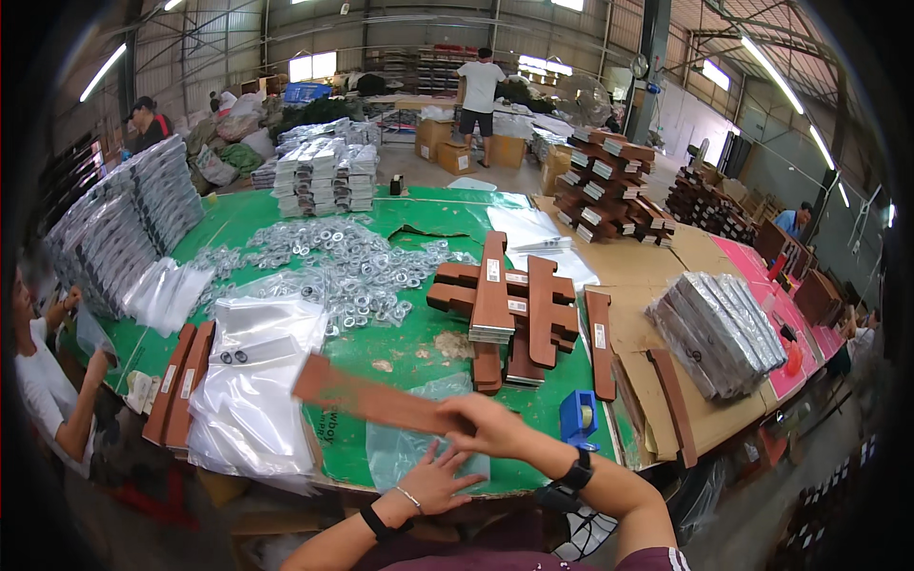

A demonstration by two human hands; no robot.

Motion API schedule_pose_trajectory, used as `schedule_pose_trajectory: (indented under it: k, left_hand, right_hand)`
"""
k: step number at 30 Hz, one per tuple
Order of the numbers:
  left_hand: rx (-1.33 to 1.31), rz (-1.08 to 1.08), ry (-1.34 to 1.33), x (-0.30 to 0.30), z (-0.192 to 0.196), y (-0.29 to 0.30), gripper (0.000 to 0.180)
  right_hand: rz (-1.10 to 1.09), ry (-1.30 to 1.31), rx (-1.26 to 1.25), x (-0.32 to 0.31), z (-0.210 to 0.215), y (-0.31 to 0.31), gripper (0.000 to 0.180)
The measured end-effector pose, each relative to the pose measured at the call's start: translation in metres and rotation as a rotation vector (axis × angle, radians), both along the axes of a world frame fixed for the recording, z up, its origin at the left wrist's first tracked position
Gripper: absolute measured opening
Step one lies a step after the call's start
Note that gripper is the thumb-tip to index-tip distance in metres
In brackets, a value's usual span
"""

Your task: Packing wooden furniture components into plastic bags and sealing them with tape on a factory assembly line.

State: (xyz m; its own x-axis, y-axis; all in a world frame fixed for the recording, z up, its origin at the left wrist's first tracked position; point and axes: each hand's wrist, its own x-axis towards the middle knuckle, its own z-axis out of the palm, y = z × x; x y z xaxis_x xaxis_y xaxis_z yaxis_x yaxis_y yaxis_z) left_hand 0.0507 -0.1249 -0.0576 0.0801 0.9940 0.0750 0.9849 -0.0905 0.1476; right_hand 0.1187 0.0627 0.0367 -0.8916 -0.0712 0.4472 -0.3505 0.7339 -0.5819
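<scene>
A flat brown wooden board (367, 395), slightly blurred, extends leftward over the table from my right hand (490, 426), which is closed around its right end. My left hand (436, 481) has its fingers spread and touches a clear plastic bag (395, 455) at the green table's front edge. The board passes above part of that bag. Just beyond my hands, several brown wooden pieces with white labels lie in a crossed stack (492, 285). To the left, a pile of clear plastic bags (252, 381) has two small dark rings on top.
Many small ring packets (352, 271) spread across the green tabletop (447, 209). A blue tape dispenser (578, 417) stands right of my hands. Wrapped bundles (719, 333) lie on cardboard at right; tall wrapped stacks (129, 228) stand at left. Another person (57, 381) works at the left edge.
</scene>
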Motion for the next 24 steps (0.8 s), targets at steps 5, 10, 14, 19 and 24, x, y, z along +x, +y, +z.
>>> schedule_pose_trajectory:
  k: [5, 10, 14, 19, 24]
  left_hand:
    - [0.298, -0.249, -0.088, -0.009, -0.006, -0.022, 0.047]
    - [0.175, -0.024, -0.143, -0.011, -0.001, -0.067, 0.052]
    - [0.171, 0.171, -0.071, -0.015, 0.004, -0.084, 0.056]
    - [0.189, 0.325, -0.063, -0.021, 0.007, -0.094, 0.057]
    - [0.178, 0.286, -0.064, -0.027, 0.007, -0.093, 0.056]
  right_hand:
    - [0.079, -0.158, 0.013, -0.002, -0.078, -0.004, 0.041]
    - [0.041, -0.105, 0.086, 0.007, -0.086, -0.003, 0.041]
    - [0.042, -0.167, 0.082, 0.009, -0.082, -0.001, 0.045]
    - [0.088, -0.161, 0.112, 0.011, -0.081, 0.001, 0.046]
    - [0.069, -0.146, 0.126, 0.026, -0.080, 0.005, 0.043]
